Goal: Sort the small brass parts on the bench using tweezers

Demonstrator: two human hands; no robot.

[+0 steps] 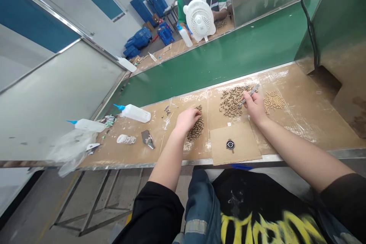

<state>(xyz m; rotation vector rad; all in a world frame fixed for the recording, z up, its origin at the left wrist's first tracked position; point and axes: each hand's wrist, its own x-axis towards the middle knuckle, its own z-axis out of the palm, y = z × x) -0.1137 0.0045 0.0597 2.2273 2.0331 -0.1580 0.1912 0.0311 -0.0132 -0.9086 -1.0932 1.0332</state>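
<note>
My right hand (254,107) is closed around a pair of metal tweezers (252,92), whose tips point down at a spread of small bronze-coloured metal pieces (232,101). My left hand (188,119) rests over the upper part of a denser heap of similar small bronze pieces (196,130). Its fingers are curled together, and whatever they may hold is too small to make out. Between my forearms a piece of cardboard (243,153) lies at the table's front edge. On it sits a round black disc with a white ring mark (230,144).
Small pale beads (273,100) lie right of the tweezers. To the left are white squeeze bottles with blue tips (135,113), a white cup-like container (126,139) and a plastic bag (70,146). Behind runs a green belt (217,59); beyond it a person sits behind a white fan (200,20).
</note>
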